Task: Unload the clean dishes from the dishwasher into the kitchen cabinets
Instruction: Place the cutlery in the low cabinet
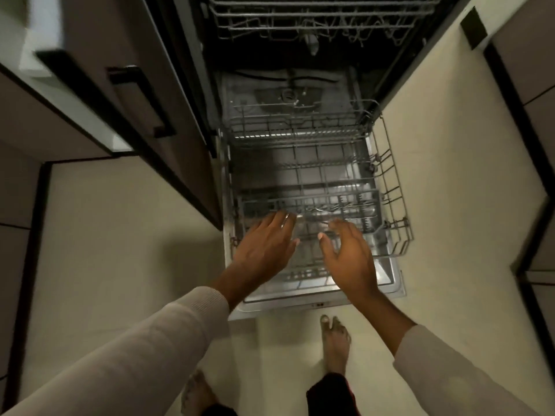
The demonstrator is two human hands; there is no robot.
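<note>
The dishwasher door (390,283) lies open with the lower rack (393,187) pulled out over it. The left hand (264,244) and right hand (348,256) hover side by side above the rack's near end, fingers loosely spread, holding nothing. Just beyond them, the cutlery basket (369,205) holds blurred metal pieces. The upper rack (315,22) sits inside.

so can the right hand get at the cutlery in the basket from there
Probably yes. The right hand is open over the pulled-out rack, its fingers just short of the cutlery in the basket, with nothing covering it.
</note>
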